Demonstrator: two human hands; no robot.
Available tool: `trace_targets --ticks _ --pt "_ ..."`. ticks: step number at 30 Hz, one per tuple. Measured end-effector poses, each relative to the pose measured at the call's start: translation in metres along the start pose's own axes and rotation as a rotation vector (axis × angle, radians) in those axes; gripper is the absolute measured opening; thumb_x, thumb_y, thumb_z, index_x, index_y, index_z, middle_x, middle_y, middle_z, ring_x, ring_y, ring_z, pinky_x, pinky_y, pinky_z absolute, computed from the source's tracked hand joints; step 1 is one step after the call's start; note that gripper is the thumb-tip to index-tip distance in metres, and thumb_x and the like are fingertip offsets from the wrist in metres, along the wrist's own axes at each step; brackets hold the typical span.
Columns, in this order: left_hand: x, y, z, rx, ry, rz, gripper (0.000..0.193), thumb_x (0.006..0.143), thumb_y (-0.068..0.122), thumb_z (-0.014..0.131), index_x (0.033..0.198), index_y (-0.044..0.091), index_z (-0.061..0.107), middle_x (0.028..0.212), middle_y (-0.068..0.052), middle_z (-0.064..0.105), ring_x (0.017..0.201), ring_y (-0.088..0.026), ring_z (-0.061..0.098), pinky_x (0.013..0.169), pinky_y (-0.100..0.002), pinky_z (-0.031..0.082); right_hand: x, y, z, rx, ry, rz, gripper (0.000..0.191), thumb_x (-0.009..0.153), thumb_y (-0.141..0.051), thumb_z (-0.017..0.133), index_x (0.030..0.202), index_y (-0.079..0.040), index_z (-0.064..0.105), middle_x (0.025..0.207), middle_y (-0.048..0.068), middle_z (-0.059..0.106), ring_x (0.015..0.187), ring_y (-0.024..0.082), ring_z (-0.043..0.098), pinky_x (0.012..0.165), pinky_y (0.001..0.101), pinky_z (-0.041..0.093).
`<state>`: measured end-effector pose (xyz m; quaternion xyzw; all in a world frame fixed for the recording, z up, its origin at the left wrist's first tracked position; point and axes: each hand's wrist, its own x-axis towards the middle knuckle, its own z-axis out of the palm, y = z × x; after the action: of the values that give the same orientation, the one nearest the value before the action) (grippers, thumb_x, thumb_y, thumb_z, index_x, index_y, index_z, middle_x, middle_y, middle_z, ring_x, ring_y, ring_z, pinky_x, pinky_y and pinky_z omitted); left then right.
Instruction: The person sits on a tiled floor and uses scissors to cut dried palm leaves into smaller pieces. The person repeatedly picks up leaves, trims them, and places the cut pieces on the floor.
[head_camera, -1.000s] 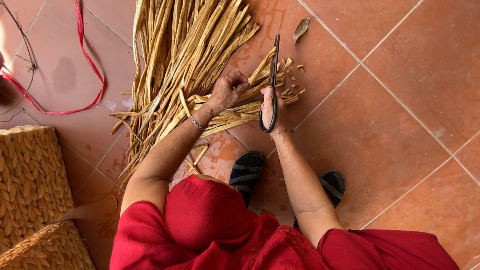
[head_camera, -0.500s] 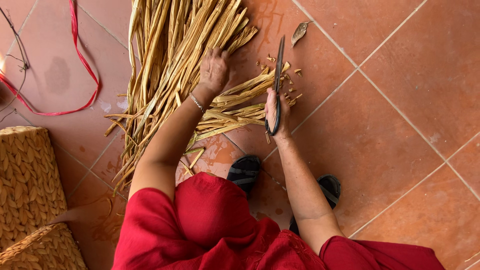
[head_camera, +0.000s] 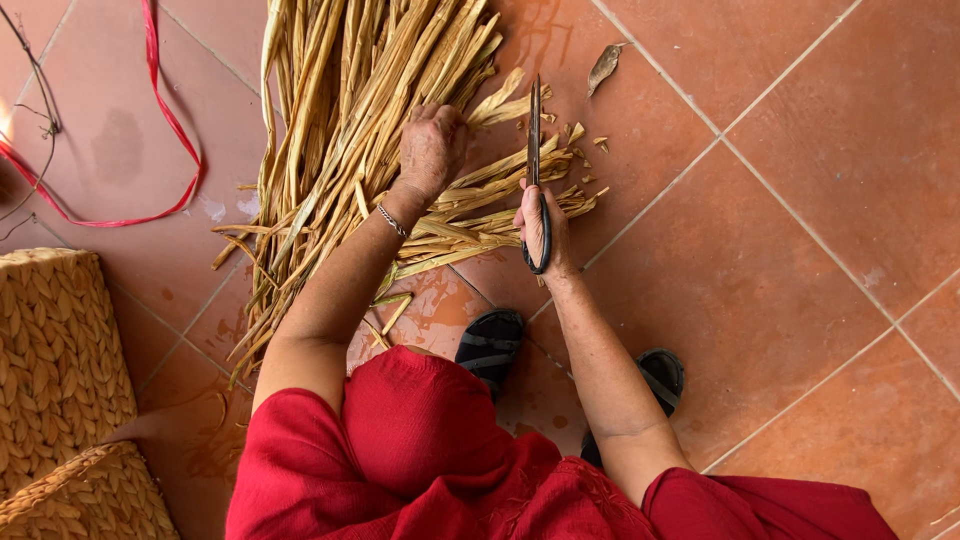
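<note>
Dry fibrous straw stalks (head_camera: 340, 120), metal scissors (head_camera: 536, 150)
</note>
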<state>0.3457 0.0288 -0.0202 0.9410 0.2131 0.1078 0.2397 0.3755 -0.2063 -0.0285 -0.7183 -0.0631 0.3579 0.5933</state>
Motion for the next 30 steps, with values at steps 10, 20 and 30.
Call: trace_targets --ticks 10,20,30 --pt "-0.021 0.007 0.006 -0.241 0.013 0.089 0.007 0.094 0.007 0.069 0.098 0.005 0.064 0.090 -0.013 0.070 0.087 -0.032 0.068 0.077 -0.044 0.056 0.004 -0.008 0.001 0.005 -0.013 -0.053 0.065 0.107 -0.056 0.041 0.141 -0.004 0.057 0.075 -0.003 0.054 0.061 0.004 0.048 0.053 0.0213 0.044" --pt "-0.030 0.021 -0.002 -0.274 -0.005 0.129 0.007 0.093 0.006 0.070 0.097 0.004 0.064 0.091 -0.012 0.070 0.089 -0.031 0.068 0.080 -0.045 0.055 0.004 -0.001 0.006 0.057 0.038 -0.109 0.065 0.108 -0.058 0.039 0.131 -0.001 0.062 0.072 -0.004 0.048 0.061 0.004 0.048 0.055 0.0204 0.046" --pt "-0.018 0.026 0.006 -0.104 -0.330 0.124 0.013 0.100 0.020 0.070 0.106 0.009 0.073 0.100 -0.010 0.070 0.088 -0.027 0.070 0.080 -0.043 0.057 0.005 0.004 -0.008 0.208 0.243 -0.017 0.055 0.105 -0.055 0.047 0.113 -0.003 0.064 0.066 -0.004 0.046 0.052 0.004 0.041 0.043 0.0210 0.033"
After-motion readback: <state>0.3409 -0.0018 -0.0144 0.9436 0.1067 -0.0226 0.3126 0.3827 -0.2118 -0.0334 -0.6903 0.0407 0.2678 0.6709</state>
